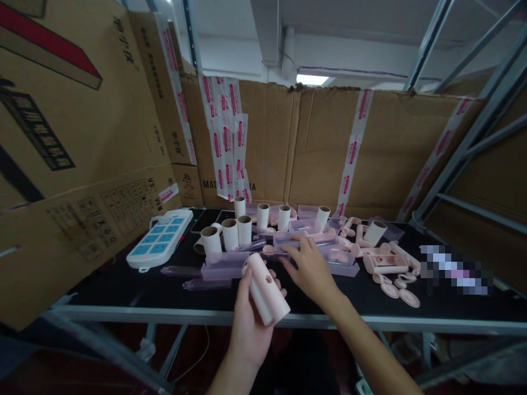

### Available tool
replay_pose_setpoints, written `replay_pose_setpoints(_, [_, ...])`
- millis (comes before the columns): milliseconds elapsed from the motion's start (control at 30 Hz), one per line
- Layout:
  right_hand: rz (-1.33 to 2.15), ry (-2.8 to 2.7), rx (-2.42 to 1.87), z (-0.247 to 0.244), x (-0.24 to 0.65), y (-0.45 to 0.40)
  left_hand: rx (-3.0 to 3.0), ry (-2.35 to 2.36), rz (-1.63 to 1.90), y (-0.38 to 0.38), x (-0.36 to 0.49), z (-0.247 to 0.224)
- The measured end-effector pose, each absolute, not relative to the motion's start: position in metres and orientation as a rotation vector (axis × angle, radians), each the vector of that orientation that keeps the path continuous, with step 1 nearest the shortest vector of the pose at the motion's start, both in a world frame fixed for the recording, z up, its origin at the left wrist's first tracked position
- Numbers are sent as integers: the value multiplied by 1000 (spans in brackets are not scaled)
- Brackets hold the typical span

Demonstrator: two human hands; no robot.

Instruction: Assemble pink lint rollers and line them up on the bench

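Right now the left hand [249,329] has its thumb and fingers wrapped around one pink cylinder [265,296], tilted over the near edge of the bench, with a single round hole facing up; its underside is lost behind the palm. The right hand [310,270] grips nothing that I can make out: its fingers are parted above the purple trays [346,269], and whether the tips touch one I can't tell. Those trays overlap so much that I can't count them. Two slim purple pieces [208,284] lie to their left. Beyond, I count eight upright white tubes [284,219], seven in the middle and left and one off to the right, plus at least one more half hidden behind the nearest left one. On the right sit one slotted pink housing [385,264] and two flat pink discs [409,298], nearest the edge; the pink bits behind are too tangled to number. One white power strip [160,241] lies far left, and a pixelated patch covers something at far right.
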State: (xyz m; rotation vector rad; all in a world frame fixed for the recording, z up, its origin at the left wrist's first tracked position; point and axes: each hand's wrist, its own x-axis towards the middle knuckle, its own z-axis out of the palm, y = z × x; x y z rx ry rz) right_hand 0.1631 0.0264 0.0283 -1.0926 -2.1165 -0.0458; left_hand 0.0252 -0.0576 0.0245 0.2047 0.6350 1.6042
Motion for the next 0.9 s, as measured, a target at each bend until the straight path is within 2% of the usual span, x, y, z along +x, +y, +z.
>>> replay_pose_setpoints(133, [-363,-2388,-1079,26,145,41,236,525,1571,-57,19,23])
replay_pose_setpoints(433, [-530,-2440,-1111,13,135,52,288,478,1535,-54,16,24])
replay_pose_setpoints(767, [-152,-2226,-1075,17,165,29,500,653,1622,-46,7,28])
replay_pose_setpoints(900, [173,-1996,-1075,17,184,17,558,731,1678,-41,4,28])
